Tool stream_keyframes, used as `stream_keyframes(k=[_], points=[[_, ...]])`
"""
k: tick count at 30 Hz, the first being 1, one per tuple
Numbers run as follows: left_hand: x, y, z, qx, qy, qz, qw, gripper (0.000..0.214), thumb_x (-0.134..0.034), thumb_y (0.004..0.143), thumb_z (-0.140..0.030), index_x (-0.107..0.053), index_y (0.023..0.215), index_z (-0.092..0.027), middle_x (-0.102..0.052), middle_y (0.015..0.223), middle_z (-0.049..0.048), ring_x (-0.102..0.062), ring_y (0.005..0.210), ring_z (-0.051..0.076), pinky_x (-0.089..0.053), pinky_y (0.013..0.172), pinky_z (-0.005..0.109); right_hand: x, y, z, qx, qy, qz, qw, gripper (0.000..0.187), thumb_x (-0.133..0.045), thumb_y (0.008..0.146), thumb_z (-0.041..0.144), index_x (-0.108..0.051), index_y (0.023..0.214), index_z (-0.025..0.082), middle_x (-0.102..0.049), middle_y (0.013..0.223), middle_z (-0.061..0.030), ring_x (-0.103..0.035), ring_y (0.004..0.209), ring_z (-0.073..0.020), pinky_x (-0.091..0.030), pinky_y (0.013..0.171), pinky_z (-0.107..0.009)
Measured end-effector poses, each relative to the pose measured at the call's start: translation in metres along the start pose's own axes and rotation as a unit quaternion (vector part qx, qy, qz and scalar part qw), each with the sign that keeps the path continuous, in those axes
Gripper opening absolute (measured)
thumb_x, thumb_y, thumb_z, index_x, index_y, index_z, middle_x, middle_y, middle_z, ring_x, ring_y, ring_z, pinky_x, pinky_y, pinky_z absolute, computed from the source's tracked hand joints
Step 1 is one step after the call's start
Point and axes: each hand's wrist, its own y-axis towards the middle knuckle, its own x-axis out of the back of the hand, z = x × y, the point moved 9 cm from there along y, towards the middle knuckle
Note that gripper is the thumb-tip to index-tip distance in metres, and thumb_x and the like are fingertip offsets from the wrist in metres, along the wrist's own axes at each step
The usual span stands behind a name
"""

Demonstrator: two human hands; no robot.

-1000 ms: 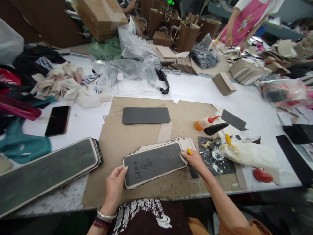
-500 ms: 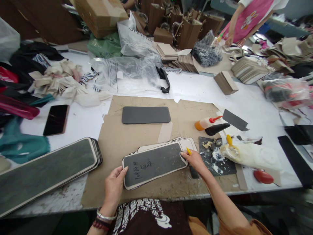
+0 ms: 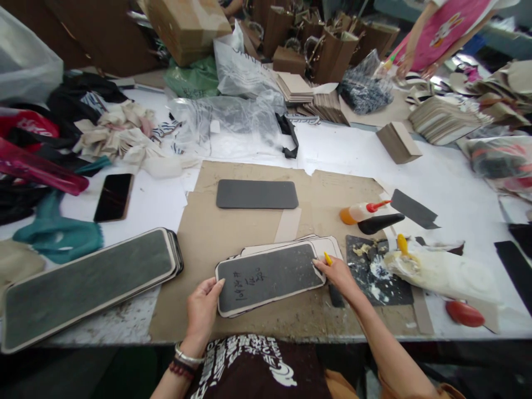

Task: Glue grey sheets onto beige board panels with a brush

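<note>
Panel stack (image 3: 270,277) between our hands

Our left hand (image 3: 202,310) lies open, its fingers (image 3: 215,287) against the stack's left edge. Our right hand (image 3: 337,276) rests on the right end, fingers (image 3: 318,265) bent just beside a small yellow tip (image 3: 328,258); whether they grip it we cannot tell. The stack sits on a cardboard sheet (image 3: 233,244) on the counter (image 3: 457,177), with a dark panel (image 3: 256,194) and a glue bottle (image 3: 357,212) beyond.
</note>
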Motion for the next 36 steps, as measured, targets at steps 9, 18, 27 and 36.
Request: stream_keyframes(k=[9,18,27,36], points=[[-0.004,-0.004,-0.007,-0.018,-0.027,0.021,0.999,0.037,-0.071,0.051,-0.040,-0.065,0.075,-0.012,-0.069,0.067,0.0052,-0.063,0.067,0.019,-0.050,0.068,0.032,-0.003,0.003,-0.001,-0.001,-0.017,0.021,1.000,0.034,-0.047,0.070,0.051,-0.048,0.055,0.020,-0.052,0.050,-0.0003,-0.049,0.053,-0.0168,-0.032,0.052,-0.025],[-0.003,-0.003,-0.005,-0.002,-0.027,0.027,0.999,0.043,-0.073,0.047,-0.042,-0.064,0.076,-0.012,-0.068,0.067,0.0047,-0.063,0.068,0.019,-0.051,0.070,0.032,0.001,-0.001,0.005,-0.009,-0.022,0.007,1.000,0.030,-0.050,0.071,0.047,-0.048,0.056,0.020,-0.051,0.052,0.0003,-0.048,0.055,-0.0158,-0.030,0.052,-0.024],[-0.001,0.003,0.006,0.005,-0.020,0.034,0.999,0.047,-0.075,0.047,-0.042,-0.063,0.081,-0.012,-0.068,0.072,0.0047,-0.062,0.069,0.018,-0.049,0.071,0.031,-0.002,0.000,0.004,0.004,-0.006,0.017,1.000,0.028,-0.050,0.073,0.042,-0.046,0.057,0.020,-0.050,0.054,0.0014,-0.046,0.056,-0.0136,-0.030,0.053,-0.022],[0.000,0.002,0.010,0.016,-0.030,0.028,0.999,0.048,-0.076,0.047,-0.042,-0.064,0.083,-0.013,-0.069,0.076,0.0038,-0.061,0.072,0.017,-0.048,0.074,0.032,-0.003,0.000,0.003,0.005,0.002,0.025,1.000,0.028,-0.050,0.074,0.042,-0.045,0.057,0.020,-0.048,0.054,0.0020,-0.044,0.055,-0.0131,-0.029,0.052,-0.023]])
